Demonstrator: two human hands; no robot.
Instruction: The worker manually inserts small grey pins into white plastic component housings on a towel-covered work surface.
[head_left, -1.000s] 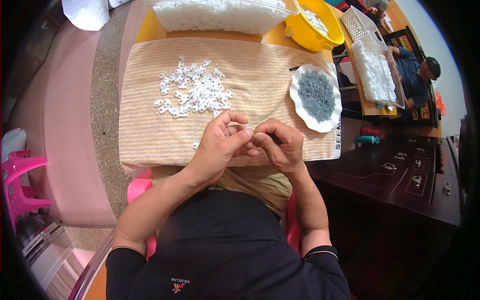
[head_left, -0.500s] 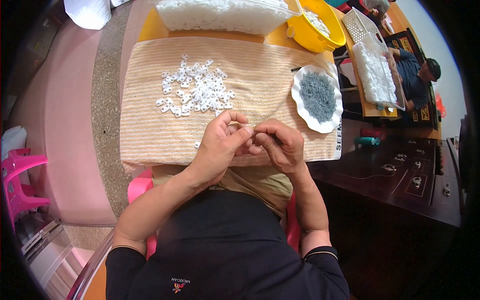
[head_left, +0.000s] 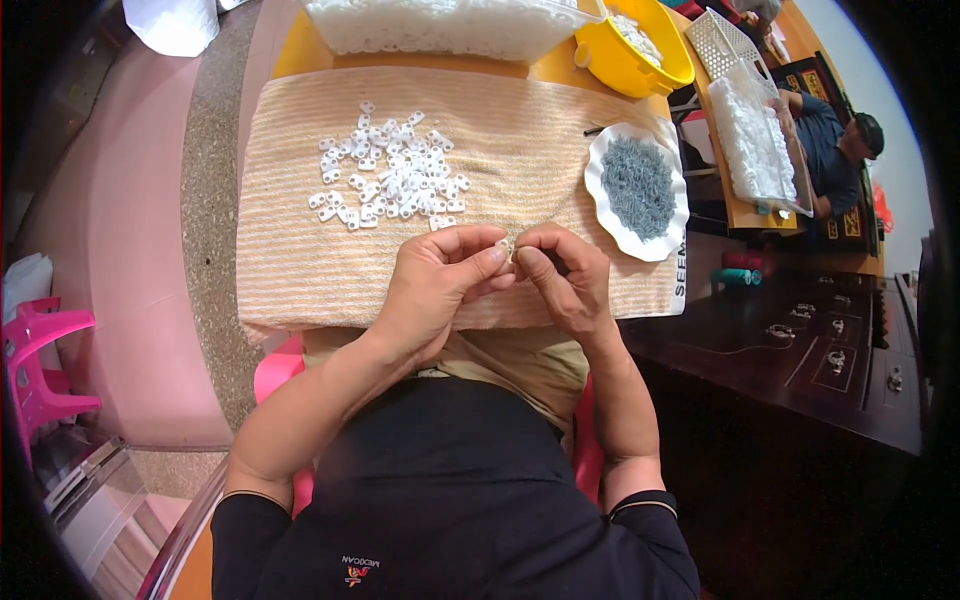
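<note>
- White: pinching one piece (head_left: 503, 247) in left hand (head_left: 432, 278), above towel (head_left: 300, 270).
- Pressing right hand's (head_left: 570, 278) fingertips together beside it (on what, cannot tell).
- Facing pile (head_left: 405, 178), tub (head_left: 430, 54), yellow basin (head_left: 625, 80); wavy plate (head_left: 644, 249) rightward.

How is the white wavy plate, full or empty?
Full: small grey pieces cover the middle of the plate; only its wavy rim shows bare.

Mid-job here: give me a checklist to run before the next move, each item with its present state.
1. Left hand pinching a small white plastic piece: ok.
2. Hands well apart: not ok; the right hand is close beside the left.
3. Anything held in the right hand: cannot tell, too small.
4. Loose pile of white plastic pieces with holes on the striped beige towel: ok.
5. Scalloped white dish upright, holding thin grey pieces: ok.
</note>
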